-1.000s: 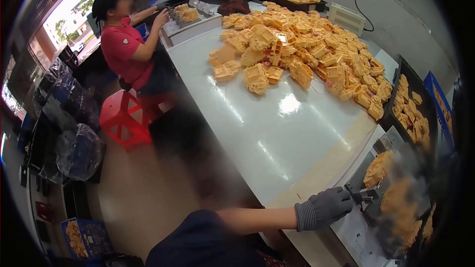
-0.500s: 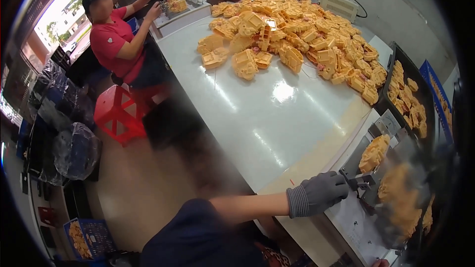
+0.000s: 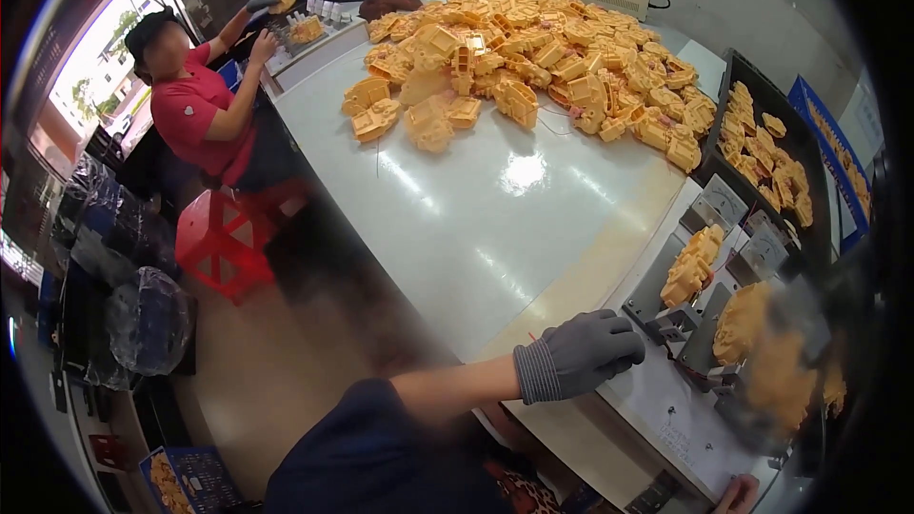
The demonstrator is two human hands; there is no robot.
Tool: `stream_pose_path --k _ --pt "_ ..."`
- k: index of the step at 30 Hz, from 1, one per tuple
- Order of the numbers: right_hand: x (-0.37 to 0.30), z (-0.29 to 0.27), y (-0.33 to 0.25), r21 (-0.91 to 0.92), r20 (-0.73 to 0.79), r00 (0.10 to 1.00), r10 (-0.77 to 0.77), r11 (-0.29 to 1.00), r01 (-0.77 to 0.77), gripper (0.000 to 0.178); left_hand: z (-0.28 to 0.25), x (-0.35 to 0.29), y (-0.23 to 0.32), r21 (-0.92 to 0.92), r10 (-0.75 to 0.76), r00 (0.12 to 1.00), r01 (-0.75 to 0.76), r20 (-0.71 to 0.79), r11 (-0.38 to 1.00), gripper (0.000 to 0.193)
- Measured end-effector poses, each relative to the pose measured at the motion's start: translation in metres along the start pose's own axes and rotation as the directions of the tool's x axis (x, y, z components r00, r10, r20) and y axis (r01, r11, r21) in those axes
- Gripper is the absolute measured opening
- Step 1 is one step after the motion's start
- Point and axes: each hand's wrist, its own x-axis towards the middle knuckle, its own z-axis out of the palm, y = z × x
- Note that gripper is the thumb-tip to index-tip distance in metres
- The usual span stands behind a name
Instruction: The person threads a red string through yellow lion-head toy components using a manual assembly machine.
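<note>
My left hand [image 3: 586,357], in a grey knit glove, hovers over the front edge of a white work board with its fingers curled together. Anything inside the fingers is hidden. Just right of it stands a metal test fixture [image 3: 674,324] holding a yellow-orange plastic housing [image 3: 693,266]. A second yellow-orange housing [image 3: 741,324] sits on the neighbouring fixture, partly lost in a blurred patch of the picture. My right hand [image 3: 738,495] shows only as a few bare fingers at the lower edge, by the board's near end; its grip is cut off from view.
A large heap of yellow-orange housings [image 3: 571,57] covers the far table. Black trays [image 3: 724,167] and a blue crate [image 3: 809,105] of them stand at right. Two dial meters [image 3: 721,200] sit behind the fixtures. A co-worker [image 3: 205,114] works at far left, near a red stool [image 3: 224,238].
My left hand has drawn back a little from the fixture, fingers still curled. More of my right hand shows. The co-worker now lifts a yellow-orange part in a gloved hand. The view has shifted.
</note>
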Motion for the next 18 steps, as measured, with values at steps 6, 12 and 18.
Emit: stream_pose_path --k 6,12,18 --pt "0.004 -0.003 -0.003 -0.026 0.074 0.993 -0.095 0.995 0.097 0.016 -0.001 0.000 -0.003 0.012 0.003 1.000 -0.003 0.005 1.000 0.009" --pt "0.007 -0.002 0.006 -0.069 0.110 0.985 -0.130 0.988 0.138 0.015 -0.003 0.000 -0.006 -0.003 0.099 0.995 -0.099 -0.008 0.995 0.012" --pt "0.004 0.006 0.025 -0.123 0.005 0.935 -0.354 0.928 0.352 0.010 0.014 -0.001 -0.007 0.117 0.144 0.976 -0.126 -0.162 0.985 0.016"
